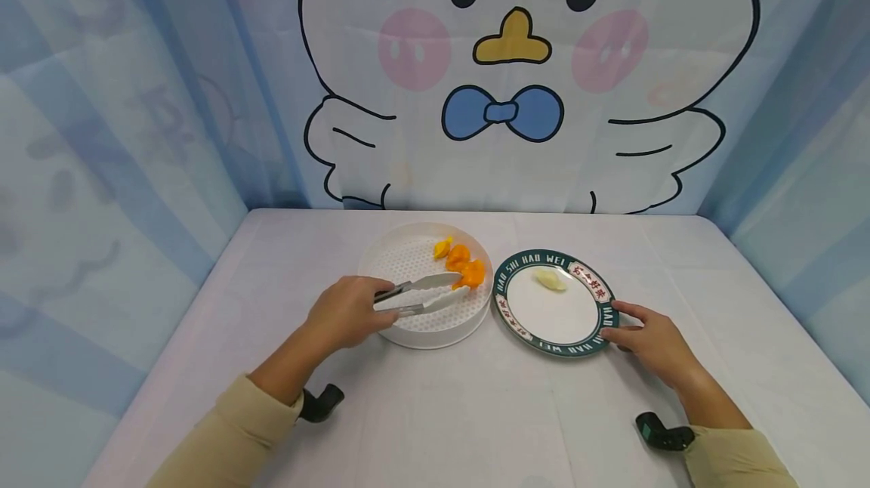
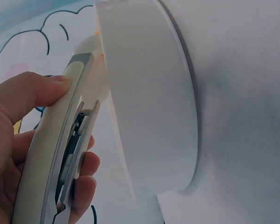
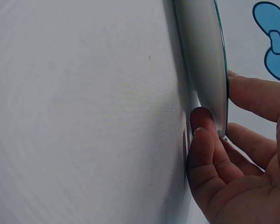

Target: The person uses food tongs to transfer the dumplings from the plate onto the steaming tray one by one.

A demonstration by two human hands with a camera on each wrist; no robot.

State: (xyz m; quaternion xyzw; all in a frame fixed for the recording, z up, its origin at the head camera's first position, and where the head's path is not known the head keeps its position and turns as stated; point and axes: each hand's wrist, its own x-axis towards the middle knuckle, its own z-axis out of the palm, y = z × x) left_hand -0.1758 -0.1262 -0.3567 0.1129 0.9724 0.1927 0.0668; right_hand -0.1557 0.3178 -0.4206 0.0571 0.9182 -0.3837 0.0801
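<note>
On the white surface (image 1: 476,420): round basket (image 1: 430,338), orange pieces (image 1: 470,274) and yellow piece (image 1: 442,248) toward its far right. Left hand (image 1: 348,312): grip pinching tongs (image 1: 433,281), tips at orange pieces, contact unclear. Right hand (image 1: 654,346): grip pinching rim of plate (image 1: 552,316), just right of basket; pale piece (image 1: 550,279) on plate.

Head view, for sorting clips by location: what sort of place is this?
Probably a staged tabletop recording booth: cartoon-printed curtains hang behind and beside a white table, with black devices at both wrists.
</note>
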